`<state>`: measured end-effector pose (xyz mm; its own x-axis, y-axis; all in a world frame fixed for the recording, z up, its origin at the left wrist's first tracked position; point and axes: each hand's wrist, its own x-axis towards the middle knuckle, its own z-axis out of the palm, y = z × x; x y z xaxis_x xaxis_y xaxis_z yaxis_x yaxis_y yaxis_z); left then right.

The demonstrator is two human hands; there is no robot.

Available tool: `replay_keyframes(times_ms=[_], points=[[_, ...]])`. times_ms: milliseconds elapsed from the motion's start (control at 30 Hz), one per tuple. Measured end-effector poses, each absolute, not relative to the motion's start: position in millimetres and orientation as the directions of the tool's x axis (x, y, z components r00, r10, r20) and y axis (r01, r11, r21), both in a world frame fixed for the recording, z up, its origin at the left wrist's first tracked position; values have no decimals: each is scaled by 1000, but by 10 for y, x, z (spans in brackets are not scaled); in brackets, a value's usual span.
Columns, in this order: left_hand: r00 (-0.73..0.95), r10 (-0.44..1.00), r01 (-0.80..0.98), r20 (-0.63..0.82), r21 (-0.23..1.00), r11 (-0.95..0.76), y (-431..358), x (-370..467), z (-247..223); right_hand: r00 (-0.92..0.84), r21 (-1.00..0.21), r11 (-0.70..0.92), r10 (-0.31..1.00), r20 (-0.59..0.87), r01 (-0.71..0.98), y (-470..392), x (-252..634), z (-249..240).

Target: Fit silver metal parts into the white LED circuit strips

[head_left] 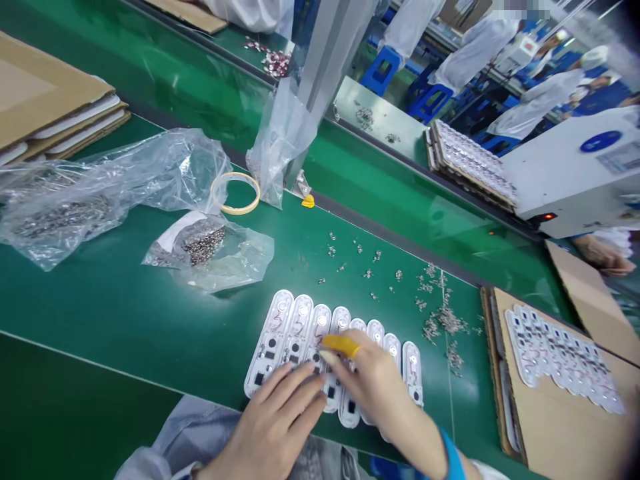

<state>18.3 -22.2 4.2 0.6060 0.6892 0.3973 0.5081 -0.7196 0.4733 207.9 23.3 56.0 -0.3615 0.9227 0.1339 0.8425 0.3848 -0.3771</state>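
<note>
Hiding parts of white casings on the green table, the left hand lies, fingers slightly spread; the right hand has fingertips nearly meeting, anything held impossible to tell.

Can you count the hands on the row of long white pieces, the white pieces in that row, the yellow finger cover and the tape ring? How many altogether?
Hands, the left hand and right hand: 2
Long white pieces, some partly covered: 8
Yellow finger cover: 1
Tape ring: 1
Total: 12
</note>
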Motion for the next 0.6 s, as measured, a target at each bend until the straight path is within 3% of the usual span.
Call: replay_keyframes(times_ms=[67, 133, 167, 200, 300, 600], points=[[648, 657, 510, 384, 422, -750, -195, 161, 84, -162, -469, 229, 971, 178, 853, 411, 2490, 604], [657, 645, 520, 390, 386, -762, -184, 154, 98, 155, -457, -36, 962, 225, 889, 628, 2943, 614], [656, 643, 527, 396, 370, -765, -187, 154, 94, 225, -451, -138, 963, 145, 882, 737, 3145, 601], [654, 643, 536, 399, 355, -766, -193, 155, 85, 237, -438, -214, 972, -3, 873, 837, 3312, 578], [690, 622, 547, 371, 295, -783, -227, 152, 53, 174, -459, -260, 959, -223, 849, 1044, 3559, 466], [742, 590, 561, 319, 186, -807, -253, 179, 119, 144, -522, -240, 965, -219, 818, 1027, 3527, 209]])
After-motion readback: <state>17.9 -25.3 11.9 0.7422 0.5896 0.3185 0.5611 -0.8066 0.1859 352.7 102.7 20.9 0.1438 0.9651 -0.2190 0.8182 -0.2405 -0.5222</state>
